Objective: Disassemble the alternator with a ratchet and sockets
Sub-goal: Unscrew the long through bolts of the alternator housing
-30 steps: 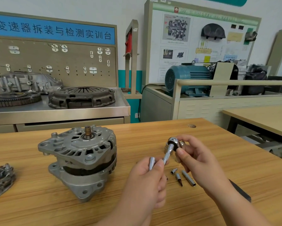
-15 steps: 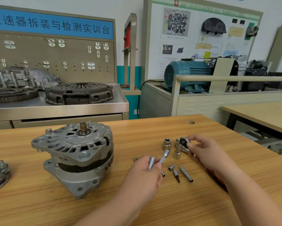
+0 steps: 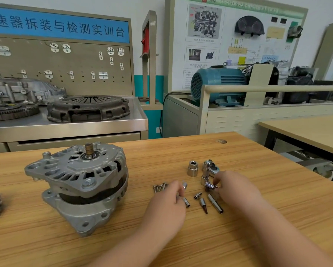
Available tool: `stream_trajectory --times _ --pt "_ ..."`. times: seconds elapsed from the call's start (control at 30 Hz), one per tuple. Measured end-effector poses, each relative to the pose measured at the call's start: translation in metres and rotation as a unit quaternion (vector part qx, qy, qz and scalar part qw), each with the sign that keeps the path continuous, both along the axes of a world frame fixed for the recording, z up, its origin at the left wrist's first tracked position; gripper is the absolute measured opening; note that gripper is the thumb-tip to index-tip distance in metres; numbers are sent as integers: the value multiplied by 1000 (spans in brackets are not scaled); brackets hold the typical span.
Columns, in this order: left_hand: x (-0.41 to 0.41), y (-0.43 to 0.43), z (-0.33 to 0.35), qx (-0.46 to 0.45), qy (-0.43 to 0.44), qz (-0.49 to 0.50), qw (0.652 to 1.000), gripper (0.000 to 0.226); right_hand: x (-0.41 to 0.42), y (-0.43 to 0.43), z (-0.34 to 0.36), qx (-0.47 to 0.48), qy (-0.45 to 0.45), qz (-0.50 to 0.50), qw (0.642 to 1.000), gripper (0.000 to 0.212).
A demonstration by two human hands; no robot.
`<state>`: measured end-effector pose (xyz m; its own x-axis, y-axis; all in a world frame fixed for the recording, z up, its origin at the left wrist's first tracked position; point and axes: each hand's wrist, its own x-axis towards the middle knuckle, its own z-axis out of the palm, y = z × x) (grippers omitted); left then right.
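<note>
— Head view: where's the alternator?
— Left on the table (upright). My left hand grips a small socket; my right hand pinches a socket beside the ratchet.

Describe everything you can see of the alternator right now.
The alternator is cast silvery metal, standing shaft-up, slightly tilted, on the wooden table, left of both hands. A brass-coloured shaft stub and bearing top a ribbed, vented housing with mounting ears; a dark stator band splits the halves. No pulley visible. Nothing but the table touches it.
</note>
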<state>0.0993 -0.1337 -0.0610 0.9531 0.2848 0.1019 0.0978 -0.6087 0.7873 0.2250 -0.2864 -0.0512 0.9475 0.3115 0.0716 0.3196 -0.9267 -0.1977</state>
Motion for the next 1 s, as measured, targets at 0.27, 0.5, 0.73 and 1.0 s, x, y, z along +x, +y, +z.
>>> stream_trajectory --times 0.27,0.5,0.73,1.0 --pt "-5 -12 0 232 82 -13 969 11 -1 2 -10 -24 -37 -10 999 20" --pt "-9 -11 -8 224 14 -9 974 12 -8 6 -12 -38 -73 -13 997 23" --pt "3 -3 -2 136 -23 63 988 8 -18 24 -16 41 -126 214 968 36" --pt "39 -30 -7 283 48 42 957 41 -10 14 -21 121 -147 157 969 27"
